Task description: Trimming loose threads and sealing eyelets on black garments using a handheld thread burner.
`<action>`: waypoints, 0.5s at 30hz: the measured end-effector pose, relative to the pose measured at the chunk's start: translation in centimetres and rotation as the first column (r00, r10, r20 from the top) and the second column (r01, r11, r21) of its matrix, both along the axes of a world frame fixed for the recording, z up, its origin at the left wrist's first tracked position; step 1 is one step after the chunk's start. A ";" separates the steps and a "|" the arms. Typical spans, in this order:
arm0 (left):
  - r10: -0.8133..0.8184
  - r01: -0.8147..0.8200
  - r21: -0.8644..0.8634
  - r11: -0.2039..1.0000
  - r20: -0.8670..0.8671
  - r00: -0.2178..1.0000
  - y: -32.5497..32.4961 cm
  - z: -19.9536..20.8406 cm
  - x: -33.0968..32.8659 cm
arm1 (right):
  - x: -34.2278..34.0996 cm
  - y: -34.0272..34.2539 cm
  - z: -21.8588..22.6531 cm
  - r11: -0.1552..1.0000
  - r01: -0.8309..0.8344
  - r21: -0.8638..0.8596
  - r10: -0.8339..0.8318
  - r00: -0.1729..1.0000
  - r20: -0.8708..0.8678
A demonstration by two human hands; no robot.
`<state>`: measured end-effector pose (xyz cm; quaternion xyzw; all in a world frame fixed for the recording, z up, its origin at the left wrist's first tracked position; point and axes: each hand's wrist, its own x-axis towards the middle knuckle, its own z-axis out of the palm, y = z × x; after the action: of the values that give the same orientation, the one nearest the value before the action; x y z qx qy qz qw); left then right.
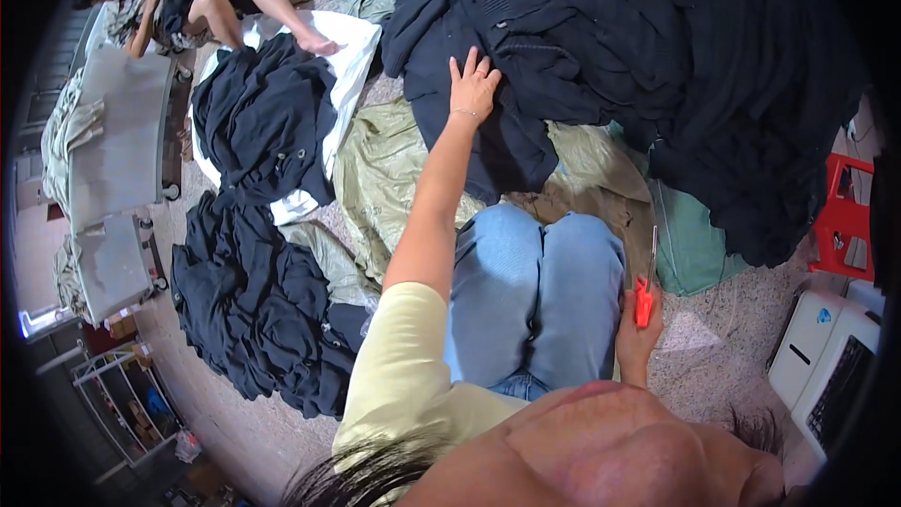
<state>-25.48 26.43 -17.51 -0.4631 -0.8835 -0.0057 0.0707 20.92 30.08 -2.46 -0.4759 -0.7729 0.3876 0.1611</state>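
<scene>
My left hand [474, 89] reaches forward and rests with fingers spread on a dark navy garment [483, 155]. That cloth lies in front of my knees and runs into a large heap of dark knitwear [638, 28]. Beside my right thigh, my right hand [639, 343] is closed around a red-handled tool [643, 302]. A long, thin metal blade [653, 249] points up from its handle; the exact kind of tool does not show.
Dark garments lie on a white sheet [361, 52] and in another pile [263, 305] on the left. Olive sacking [380, 164] and green sacking [690, 244] cover the floor. Grey carts [127, 131], a red stool [845, 216] and a white appliance [821, 357] stand around. Another person [202, 5] sits far left.
</scene>
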 end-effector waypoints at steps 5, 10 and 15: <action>-0.148 0.177 -0.054 0.983 0.342 0.928 -0.4 6.6 -0.3 | -3.9 3.8 1.8 0.986 0.052 -0.161 -0.079 0.983 -0.164; -0.244 0.154 0.280 0.948 0.326 0.913 -5.7 19.7 8.2 | -13.2 4.9 4.9 0.951 -0.273 0.145 0.306 0.899 -0.315; -0.397 0.209 0.576 0.791 0.221 0.891 -10.1 30.8 14.2 | -20.9 -0.3 8.4 0.843 -0.417 0.339 0.527 0.767 -0.366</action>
<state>-11.29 16.35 13.26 -0.5541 -0.7577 -0.3416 0.0464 0.05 29.82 5.94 -0.1400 -0.8505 0.4187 0.2859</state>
